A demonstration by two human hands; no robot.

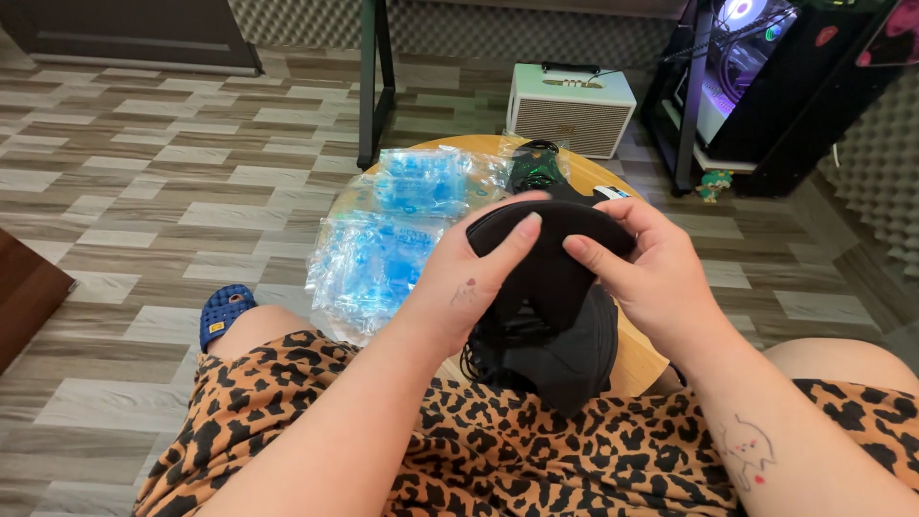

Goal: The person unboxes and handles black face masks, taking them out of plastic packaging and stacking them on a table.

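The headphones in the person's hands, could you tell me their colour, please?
Black: the headphones, held by both hands, show plainly in the head view.

Much of the round wooden table (639,356) is hidden under the clear plastic bags (383,249), the black pouch (560,335) and both hands — only its edges show. The left hand (469,282) and right hand (651,278) cover the sides of the black oval case (550,225), and what lies tangled beneath it is too dark to tell. The computer tower (756,67) is cut off by the top edge — the blue sandal (225,311) is half hidden by a knee.
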